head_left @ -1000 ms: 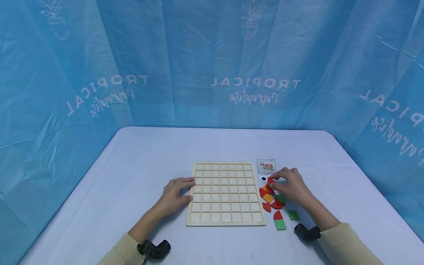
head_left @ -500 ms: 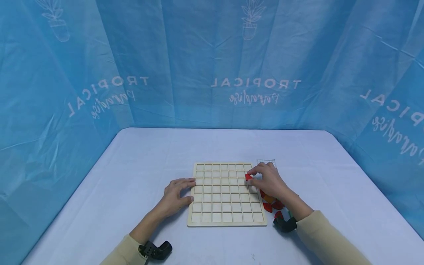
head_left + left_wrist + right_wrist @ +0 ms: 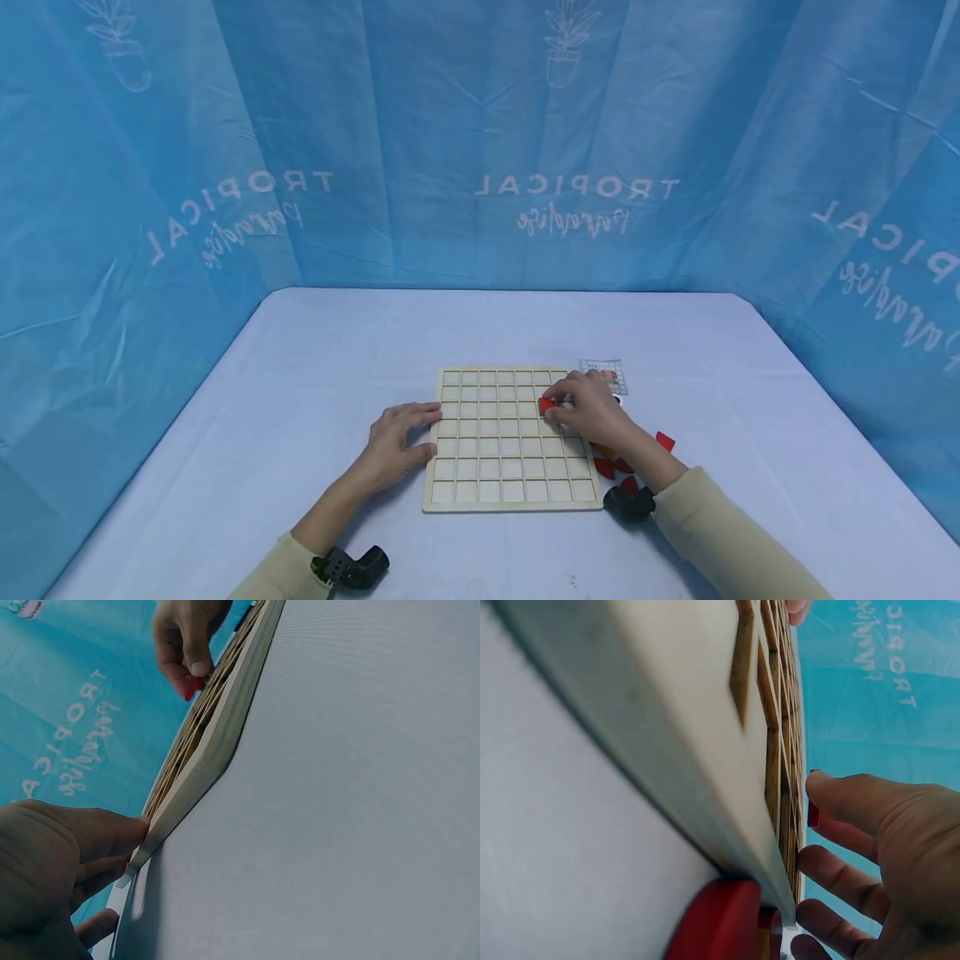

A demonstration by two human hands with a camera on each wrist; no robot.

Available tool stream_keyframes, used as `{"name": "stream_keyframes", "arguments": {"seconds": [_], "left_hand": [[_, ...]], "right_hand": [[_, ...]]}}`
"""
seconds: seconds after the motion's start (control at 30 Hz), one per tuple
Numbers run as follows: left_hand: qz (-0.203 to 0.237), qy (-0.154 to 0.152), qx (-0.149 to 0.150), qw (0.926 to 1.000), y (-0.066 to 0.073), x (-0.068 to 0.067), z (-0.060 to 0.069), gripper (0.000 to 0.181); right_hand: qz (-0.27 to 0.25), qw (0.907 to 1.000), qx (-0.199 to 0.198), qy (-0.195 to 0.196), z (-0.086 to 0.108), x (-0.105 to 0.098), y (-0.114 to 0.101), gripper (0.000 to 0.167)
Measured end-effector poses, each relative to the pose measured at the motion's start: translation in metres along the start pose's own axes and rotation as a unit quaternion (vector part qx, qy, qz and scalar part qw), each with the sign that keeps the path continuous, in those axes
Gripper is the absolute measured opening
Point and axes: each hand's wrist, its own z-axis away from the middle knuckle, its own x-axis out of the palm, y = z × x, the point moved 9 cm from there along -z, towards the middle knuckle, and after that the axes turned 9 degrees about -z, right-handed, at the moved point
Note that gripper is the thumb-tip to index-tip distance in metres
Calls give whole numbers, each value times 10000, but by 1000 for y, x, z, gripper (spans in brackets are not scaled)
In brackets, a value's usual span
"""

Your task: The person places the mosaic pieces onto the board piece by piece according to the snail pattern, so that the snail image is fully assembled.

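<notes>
Pinching a red piece [image 3: 547, 406] between thumb and finger, the right hand [image 3: 591, 409] is over the right part of the gridded board [image 3: 489, 492]; no piece seen seated yet. Left hand [image 3: 401, 435], fingers spread, touches the left edge; loose pieces [image 3: 604, 468] lie unplaced beside the right.

High head view forward and down, wrist views low and close, grid board [image 3: 489, 447] in all.
</notes>
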Motion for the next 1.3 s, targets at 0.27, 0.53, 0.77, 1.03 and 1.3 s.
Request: {"name": "stream_keyframes", "arguments": {"seconds": [0.27,0.53,0.77,1.03,1.3], "left_hand": [[1,40,172,9998,1,0,0,47],[28,39,181,9998,2,0,0,48],[56,78,246,9997,4,-1,1,45],[31,64,232,9997,5,-1,2,45],[-82,80,275,9996,4,-2,1,46]], "right_hand": [[229,9997,-54,22,-1,3,2,24],[156,9998,-144,-20,1,3,2,24],[155,9998,-108,-72,2,1,1,27],[-159,9998,93,108,20,-28,10,29],[-27,9965,750,361,51,-71,44,36]]}}
